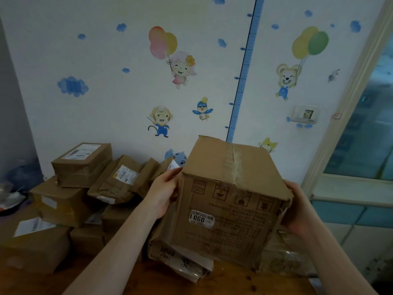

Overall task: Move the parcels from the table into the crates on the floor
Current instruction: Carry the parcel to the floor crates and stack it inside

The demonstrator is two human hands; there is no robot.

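Above the wooden table (pixel 223 282): cardboard box (pixel 229 201) held up between both hands.
Brown parcels (pixel 85 188) are piled left against the stickered wall, and a crushed parcel (pixel 180 260) lies just under the box. Left hand (pixel 163 194) is flat on the box's left side, fingers near straight, thumb at the top corner. Right hand (pixel 297 207) cups the right side; its fingers go behind the box, curl can't be told. Box is tilted, clamped between the palms.
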